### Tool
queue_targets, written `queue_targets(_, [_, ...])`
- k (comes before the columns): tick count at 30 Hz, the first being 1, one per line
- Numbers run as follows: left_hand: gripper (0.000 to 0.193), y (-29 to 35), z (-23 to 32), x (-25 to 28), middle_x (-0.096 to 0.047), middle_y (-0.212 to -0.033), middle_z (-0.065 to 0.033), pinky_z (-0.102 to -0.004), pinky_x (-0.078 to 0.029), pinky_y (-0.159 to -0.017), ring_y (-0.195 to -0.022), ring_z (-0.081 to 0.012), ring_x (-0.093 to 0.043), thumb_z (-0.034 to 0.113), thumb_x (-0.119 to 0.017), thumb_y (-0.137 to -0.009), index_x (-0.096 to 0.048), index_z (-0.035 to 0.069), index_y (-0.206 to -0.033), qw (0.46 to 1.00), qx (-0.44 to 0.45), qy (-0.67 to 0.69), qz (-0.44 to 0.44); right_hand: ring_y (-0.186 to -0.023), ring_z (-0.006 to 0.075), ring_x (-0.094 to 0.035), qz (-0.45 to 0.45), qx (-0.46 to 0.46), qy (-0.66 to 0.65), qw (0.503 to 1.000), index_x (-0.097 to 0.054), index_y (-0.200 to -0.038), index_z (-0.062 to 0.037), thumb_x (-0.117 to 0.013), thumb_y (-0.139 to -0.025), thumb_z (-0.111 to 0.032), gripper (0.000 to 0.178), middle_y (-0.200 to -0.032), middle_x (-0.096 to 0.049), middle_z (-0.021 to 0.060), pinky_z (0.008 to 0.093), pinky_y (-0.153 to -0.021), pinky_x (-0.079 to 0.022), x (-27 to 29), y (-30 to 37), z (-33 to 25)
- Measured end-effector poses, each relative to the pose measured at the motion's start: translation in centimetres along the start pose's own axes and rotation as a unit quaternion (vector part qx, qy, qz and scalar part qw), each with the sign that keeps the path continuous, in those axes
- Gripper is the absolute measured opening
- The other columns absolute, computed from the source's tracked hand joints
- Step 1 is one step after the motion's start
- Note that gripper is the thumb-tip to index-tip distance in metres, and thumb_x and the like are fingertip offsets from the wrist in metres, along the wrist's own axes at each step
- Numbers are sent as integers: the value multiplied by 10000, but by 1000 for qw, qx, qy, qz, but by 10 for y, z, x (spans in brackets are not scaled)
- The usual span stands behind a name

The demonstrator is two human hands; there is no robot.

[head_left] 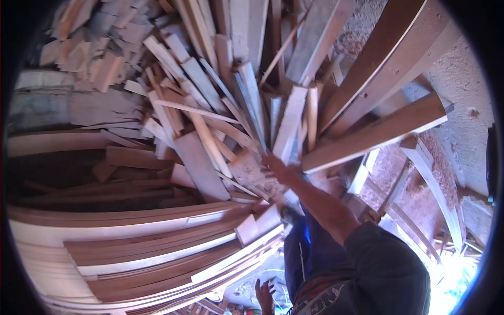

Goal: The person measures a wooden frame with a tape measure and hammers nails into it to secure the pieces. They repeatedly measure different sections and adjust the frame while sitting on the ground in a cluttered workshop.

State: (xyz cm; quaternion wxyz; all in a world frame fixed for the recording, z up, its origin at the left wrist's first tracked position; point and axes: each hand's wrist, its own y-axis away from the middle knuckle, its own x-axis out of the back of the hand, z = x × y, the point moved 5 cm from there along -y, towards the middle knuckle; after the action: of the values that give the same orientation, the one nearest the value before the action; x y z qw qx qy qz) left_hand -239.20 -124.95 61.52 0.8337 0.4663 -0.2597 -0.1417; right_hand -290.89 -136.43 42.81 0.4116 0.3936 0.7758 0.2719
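Right hand (pixel 274 165) fingers resting on pale wood offcut (pixel 287 126), grip unclear, left hand (pixel 264 295) fingers spread, empty

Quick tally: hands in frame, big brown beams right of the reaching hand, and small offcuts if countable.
Hands: 2 (right hand on the offcut pile; left hand low, fingers spread)
Big brown beams: 2 (upper beam, lower beam)
Offcuts: too many and overlapping to count
Total counted: 4
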Motion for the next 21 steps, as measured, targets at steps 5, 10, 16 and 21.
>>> queue_targets(5, [599,25,-75,58,-600,-1296,-224,-453,-569,-796,-1005,-333,-673,274,-560,-1023,-312,60,-1525,990,132,-4,56,-1137,450,-625,366,108,421,823,-350,-1539,-229,-500,-956,-219,603,-1061,-716,207,563,-958,-503,177,-72,-72])
queue_targets(10, [599,35,-111,51,-601,-1290,-229,-448,-570,-794,-1001,-338,-676,265,-556,-1023,-309,47,-1524,978,198,5,62,-1202,461,-575,305,247,579,714,-400,-1457,-184,-492,-959,-244,510,-1460,-463,203,552,-1009,-480,187,-100,-173])
queue_targets(16, [600,32,-124,52,-602,-1283,-236,-441,-571,-792,-997,-344,-680,255,-550,-1023,-306,30,-1523,977,206,4,51,-1220,441,-566,290,185,607,716,-417,-1399,-178,-620,-895,-249,549,-1481,-420,157,528,-990,-493,176,-89,-190])
queue_targets(21, [600,26,-128,60,-602,-1277,-242,-436,-571,-790,-993,-350,-684,247,-545,-1023,-303,17,-1521,983,183,12,21,-1091,466,-625,320,227,503,771,-377,-1380,-182,-656,-881,-295,582,-1172,-634,213,531,-933,-509,218,-24,-147])
